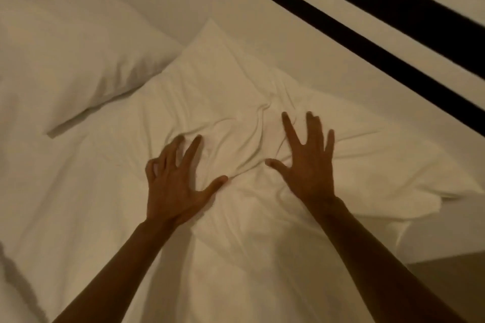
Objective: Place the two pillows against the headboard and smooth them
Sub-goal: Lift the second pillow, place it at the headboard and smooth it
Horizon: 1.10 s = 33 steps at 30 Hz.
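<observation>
A wrinkled white pillow (236, 92) lies flat on the bed in the middle of the head view. My left hand (175, 181) rests palm down on its near left part, fingers spread and slightly curled into the creased fabric. Beside it, my right hand (307, 162) lies flat on the pillow with its fingers splayed wide. Neither hand holds anything. A second, plumper white pillow (65, 47) fills the upper left, its corner touching the first pillow. The headboard cannot be made out for certain.
White sheet (65, 204) covers the bed at the left and below my arms. A dark band (367, 31) runs diagonally across the upper right, with pale surface beyond it. The bed's corner ends at the lower right beside tan floor (451, 278).
</observation>
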Available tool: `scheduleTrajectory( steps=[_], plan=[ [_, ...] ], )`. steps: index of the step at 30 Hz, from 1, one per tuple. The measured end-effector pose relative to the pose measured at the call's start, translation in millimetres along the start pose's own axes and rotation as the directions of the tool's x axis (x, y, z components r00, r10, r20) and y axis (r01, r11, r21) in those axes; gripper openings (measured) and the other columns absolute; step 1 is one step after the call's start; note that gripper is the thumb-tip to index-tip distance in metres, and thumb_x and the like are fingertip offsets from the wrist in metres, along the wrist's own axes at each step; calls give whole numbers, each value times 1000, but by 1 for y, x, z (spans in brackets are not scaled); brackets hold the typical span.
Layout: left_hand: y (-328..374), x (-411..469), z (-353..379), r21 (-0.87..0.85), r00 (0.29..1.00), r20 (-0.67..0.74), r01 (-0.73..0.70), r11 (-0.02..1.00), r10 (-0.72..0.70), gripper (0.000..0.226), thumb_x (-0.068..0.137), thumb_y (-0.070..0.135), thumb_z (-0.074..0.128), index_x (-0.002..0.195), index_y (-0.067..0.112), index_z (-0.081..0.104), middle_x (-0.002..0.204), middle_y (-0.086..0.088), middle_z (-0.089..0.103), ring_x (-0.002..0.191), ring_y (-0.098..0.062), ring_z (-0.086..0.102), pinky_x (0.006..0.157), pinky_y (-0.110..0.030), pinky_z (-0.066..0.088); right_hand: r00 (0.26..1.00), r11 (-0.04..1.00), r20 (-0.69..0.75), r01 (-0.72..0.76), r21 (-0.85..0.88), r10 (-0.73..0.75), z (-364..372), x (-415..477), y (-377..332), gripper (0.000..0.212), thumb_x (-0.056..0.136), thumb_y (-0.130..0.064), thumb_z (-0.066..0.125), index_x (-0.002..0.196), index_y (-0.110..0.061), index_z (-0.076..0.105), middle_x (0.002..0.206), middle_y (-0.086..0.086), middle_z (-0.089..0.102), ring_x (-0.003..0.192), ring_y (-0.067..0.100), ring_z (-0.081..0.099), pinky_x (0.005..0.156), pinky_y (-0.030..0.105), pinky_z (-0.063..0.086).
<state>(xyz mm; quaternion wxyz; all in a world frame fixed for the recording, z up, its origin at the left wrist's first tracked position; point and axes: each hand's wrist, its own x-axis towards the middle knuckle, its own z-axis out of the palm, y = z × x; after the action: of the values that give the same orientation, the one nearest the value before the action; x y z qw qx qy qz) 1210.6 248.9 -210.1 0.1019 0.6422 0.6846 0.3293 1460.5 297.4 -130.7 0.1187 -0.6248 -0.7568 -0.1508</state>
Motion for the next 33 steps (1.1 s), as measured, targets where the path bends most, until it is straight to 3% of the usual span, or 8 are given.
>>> scheduleTrajectory(
  steps=[5,12,15,18,23,26,31,33],
  plan=[
    [-45,20,7,135,957,286,4,991,-43,85,79,88,11,150,49,-15,164,3,-20,150,-21,-18,118,-61,-5,990,988,-27,-143,-55,141,14,-74,12,73,97,-63,36,158,-29,15,166,18,0,153,35,-4,121,59,6],
    [-37,15,-11,66,950,308,33,997,-52,84,88,76,33,154,41,-4,165,-5,-9,152,-28,-7,119,-59,4,955,942,-26,-285,179,294,-4,-111,2,76,95,-57,49,158,-25,20,165,16,10,153,31,6,121,56,13],
    [-22,-16,-20,-115,948,123,308,944,-294,88,88,64,51,156,33,5,163,-20,5,150,-37,8,119,-56,16,733,715,20,-669,203,680,-19,-174,-3,91,84,-72,52,157,-35,14,161,20,17,145,43,23,115,61,25],
    [-5,-29,-14,-249,839,174,544,801,-516,91,85,59,62,156,32,11,154,-26,29,140,-46,31,113,-56,30,435,343,350,-892,295,829,-25,-203,-8,99,76,-83,51,153,-51,-3,151,23,28,126,49,43,102,58,42],
    [15,0,-21,-524,798,143,563,639,-586,69,79,25,80,141,23,50,141,-9,55,129,-34,51,110,-47,41,570,372,370,-792,484,733,-38,-191,-15,88,92,-58,52,158,-30,1,152,19,37,128,41,47,105,49,39],
    [6,8,-43,-612,761,133,567,551,-635,65,78,11,80,137,22,57,137,-11,59,123,-30,57,106,-40,46,567,370,342,-787,494,750,-58,-206,-26,79,95,-56,48,156,-27,9,148,14,46,125,39,53,106,50,44],
    [-19,-5,-69,-431,874,168,481,764,-455,57,85,20,75,138,16,54,137,-14,58,123,-34,55,102,-44,47,381,227,536,-915,333,753,-53,-238,-64,81,94,-54,48,157,-26,5,144,24,45,120,43,53,103,48,43],
    [-24,-8,-73,-169,906,200,407,898,-373,58,86,38,71,137,16,54,132,-18,60,120,-41,55,100,-50,45,323,315,512,-943,106,796,-58,-234,-61,92,90,-59,53,157,-22,3,143,30,36,115,46,50,99,51,43]
  ],
)
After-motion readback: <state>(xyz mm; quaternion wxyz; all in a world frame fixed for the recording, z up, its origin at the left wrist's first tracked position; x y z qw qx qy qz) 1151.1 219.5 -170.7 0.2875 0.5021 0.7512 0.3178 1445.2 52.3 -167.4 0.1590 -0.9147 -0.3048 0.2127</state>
